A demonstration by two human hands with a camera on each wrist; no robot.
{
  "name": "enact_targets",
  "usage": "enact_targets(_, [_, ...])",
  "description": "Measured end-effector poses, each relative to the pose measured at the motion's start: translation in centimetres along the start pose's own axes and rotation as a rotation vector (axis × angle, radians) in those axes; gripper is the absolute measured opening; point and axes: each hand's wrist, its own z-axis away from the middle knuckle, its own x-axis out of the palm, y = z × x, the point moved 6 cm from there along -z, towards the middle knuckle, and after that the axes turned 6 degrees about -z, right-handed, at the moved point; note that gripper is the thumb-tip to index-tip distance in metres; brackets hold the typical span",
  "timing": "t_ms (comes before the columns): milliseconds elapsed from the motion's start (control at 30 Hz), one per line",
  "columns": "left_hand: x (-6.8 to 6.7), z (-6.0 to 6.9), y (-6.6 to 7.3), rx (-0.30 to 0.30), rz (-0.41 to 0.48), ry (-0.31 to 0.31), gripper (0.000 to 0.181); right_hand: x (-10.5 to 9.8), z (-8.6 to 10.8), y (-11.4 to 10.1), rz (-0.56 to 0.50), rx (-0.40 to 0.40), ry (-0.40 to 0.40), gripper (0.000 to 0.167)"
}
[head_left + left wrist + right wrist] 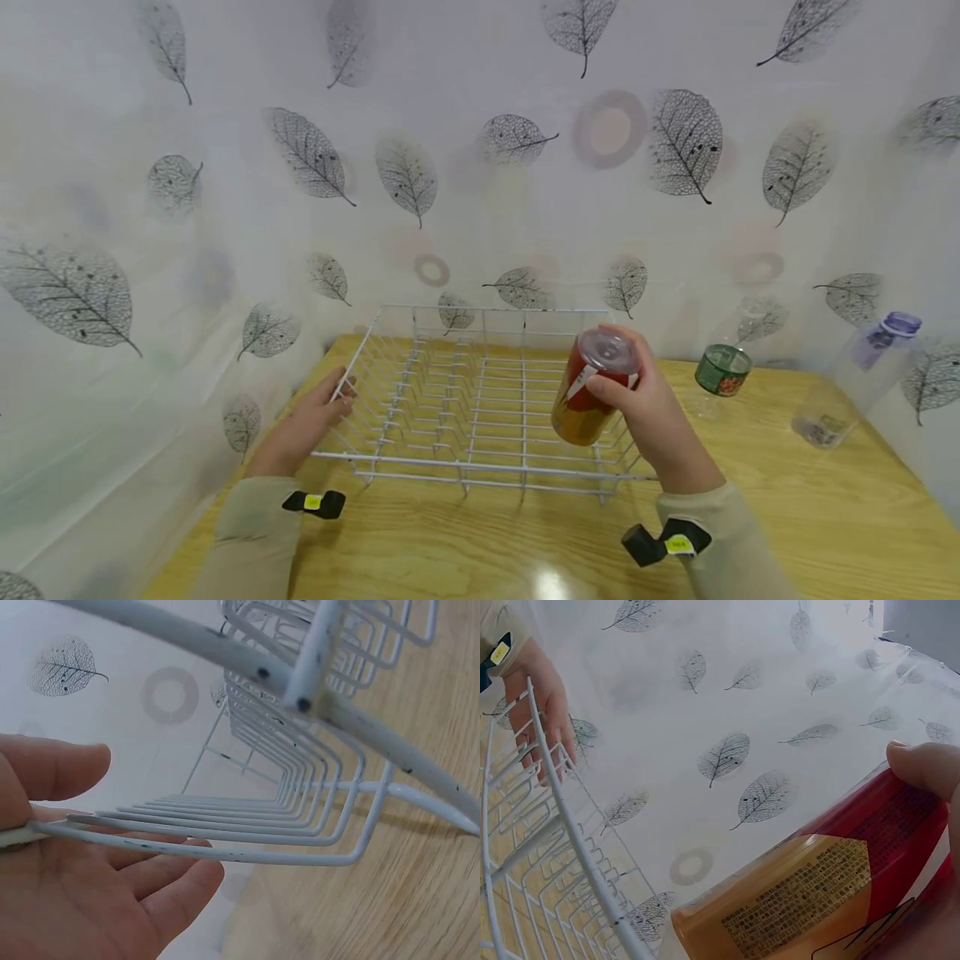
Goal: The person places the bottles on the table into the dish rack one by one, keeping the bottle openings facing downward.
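your sleeve (735, 542) led to your right hand (660, 417), gripping the tilted can (576, 400); your left hand (303, 427), relaxed, touched the rack (487, 466). placing seemed underway, next needing levelling.

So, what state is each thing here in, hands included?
Red can, tilted, top closed
Wire rack, standing, dark-specked
Right hand, gripping red can
Left hand, touching wire rack
Green-labelled container, standing, contents unclear
Purple-topped bottle, standing, cap unclear
Leaf-print curtain, hanging
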Motion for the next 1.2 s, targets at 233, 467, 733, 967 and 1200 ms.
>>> enact_targets(233, [0.3,-0.1,0.2,-0.004,0.159,-0.028,0.070,-0.1,0.3,-1.5,-0.041,-0.092,-0.032,0.066])
enact_targets(467, [0.3,-0.2,0.4,0.035,0.260,-0.052,0.071,0.1,-0.4,-3.5,0.027,-0.107,-0.015,0.067])
enact_targets(733, [0.4,-0.1,0.1,0.055,0.316,-0.059,0.072,1.0,-3.1,-4.7,0.151,-0.056,-0.010,0.071])
enact_targets(967, [0.5,-0.1,0.0,0.040,0.316,-0.046,0.072,1.9,-6.3,-3.8,0.121,-0.069,-0.019,0.072])
enact_targets(1200, [0.6,0.3,0.1,0.017,0.280,-0.040,0.071,1.6,-9.0,-1.6,0.122,-0.057,0.040,0.072])
